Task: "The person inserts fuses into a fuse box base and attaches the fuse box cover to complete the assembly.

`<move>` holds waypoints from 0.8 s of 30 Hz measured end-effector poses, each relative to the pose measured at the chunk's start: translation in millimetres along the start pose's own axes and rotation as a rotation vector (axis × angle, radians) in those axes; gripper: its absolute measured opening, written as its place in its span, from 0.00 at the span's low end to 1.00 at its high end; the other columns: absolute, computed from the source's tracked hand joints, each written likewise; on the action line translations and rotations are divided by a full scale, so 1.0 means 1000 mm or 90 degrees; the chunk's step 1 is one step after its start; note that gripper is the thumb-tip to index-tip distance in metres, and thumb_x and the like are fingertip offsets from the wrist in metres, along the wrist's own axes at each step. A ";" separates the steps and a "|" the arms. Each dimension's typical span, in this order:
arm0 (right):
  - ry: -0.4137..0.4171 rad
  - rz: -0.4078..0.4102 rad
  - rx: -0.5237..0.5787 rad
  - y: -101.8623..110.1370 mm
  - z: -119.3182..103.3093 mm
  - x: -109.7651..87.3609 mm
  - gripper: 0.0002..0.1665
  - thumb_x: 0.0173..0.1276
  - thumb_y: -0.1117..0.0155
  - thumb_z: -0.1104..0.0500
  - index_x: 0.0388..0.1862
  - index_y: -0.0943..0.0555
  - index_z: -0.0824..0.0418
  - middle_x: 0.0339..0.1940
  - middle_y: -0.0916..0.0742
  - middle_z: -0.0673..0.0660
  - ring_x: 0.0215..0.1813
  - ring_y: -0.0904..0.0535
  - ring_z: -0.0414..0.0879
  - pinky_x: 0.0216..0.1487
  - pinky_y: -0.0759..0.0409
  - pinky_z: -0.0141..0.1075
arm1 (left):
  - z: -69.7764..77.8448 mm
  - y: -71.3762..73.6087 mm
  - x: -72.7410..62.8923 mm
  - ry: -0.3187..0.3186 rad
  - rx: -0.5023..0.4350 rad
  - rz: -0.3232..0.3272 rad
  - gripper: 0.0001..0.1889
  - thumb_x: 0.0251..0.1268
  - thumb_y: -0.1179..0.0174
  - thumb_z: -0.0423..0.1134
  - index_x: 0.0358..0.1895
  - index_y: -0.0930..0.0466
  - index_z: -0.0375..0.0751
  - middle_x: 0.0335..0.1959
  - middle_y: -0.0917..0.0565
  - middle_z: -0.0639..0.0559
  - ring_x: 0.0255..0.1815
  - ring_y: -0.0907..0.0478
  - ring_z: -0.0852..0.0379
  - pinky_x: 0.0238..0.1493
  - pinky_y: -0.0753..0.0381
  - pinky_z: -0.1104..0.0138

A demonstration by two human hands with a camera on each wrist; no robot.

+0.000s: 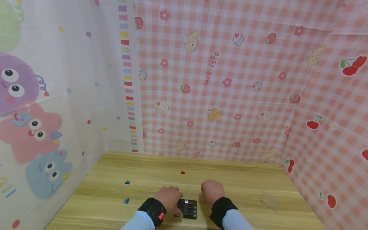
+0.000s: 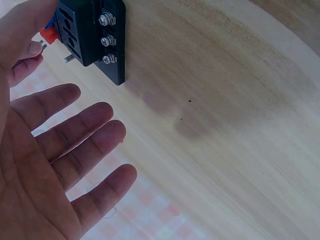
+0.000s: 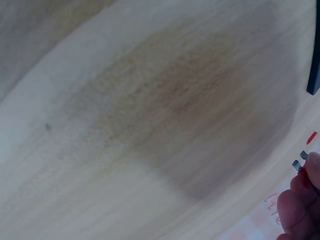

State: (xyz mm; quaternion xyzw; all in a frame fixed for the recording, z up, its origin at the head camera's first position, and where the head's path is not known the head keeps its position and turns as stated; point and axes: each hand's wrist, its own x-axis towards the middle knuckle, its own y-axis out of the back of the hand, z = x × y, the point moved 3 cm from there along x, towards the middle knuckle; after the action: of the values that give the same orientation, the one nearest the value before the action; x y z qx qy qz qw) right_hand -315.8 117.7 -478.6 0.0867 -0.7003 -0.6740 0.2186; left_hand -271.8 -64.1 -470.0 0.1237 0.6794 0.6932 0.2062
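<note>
A black fuse box (image 1: 190, 214) with metal screws (image 2: 107, 40) along one side lies on the table. A red blade fuse (image 2: 50, 35) and a blue one show in it. Beside its left side is my left hand (image 1: 169, 198), fingers (image 2: 92, 132) straight and spread, the thumb reaching over the box; the thumb's exact contact is hidden. To the right of the box, my right hand (image 1: 213, 191) pinches a red blade fuse (image 3: 302, 171) between thumb and fingertips, its two metal prongs sticking out.
Another red blade fuse (image 1: 182, 172) lies on the wooden table (image 1: 244, 179) behind the hands. Two blue fuses (image 1: 127, 182) lie at the left. A clear plastic piece (image 1: 269, 201) sits at the right. Printed cloth walls (image 1: 224, 102) enclose the back and sides.
</note>
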 end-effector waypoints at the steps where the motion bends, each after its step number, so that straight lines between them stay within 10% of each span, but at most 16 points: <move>1: 0.000 -0.002 0.005 0.001 0.000 0.000 0.05 0.59 0.26 0.63 0.25 0.14 0.57 0.22 0.16 0.50 0.24 0.23 0.44 0.29 0.23 0.40 | 0.000 0.000 0.000 0.000 -0.001 0.000 0.34 0.42 0.24 0.64 0.53 0.15 0.48 0.37 0.21 0.56 0.36 0.27 0.59 0.42 0.24 0.60; 24: 0.036 -0.024 0.039 0.024 -0.019 -0.012 0.02 0.60 0.26 0.60 0.30 0.13 0.57 0.24 0.17 0.48 0.26 0.24 0.41 0.33 0.21 0.39 | 0.004 0.001 0.000 -0.012 0.013 0.002 0.34 0.41 0.25 0.64 0.51 0.15 0.48 0.35 0.21 0.56 0.35 0.26 0.59 0.41 0.23 0.60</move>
State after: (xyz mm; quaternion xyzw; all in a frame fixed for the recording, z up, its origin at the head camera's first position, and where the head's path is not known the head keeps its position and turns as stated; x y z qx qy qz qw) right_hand -293.2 107.2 -457.7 0.1259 -0.7124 -0.6534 0.2226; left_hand -270.1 -60.6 -468.6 0.1330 0.6843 0.6854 0.2104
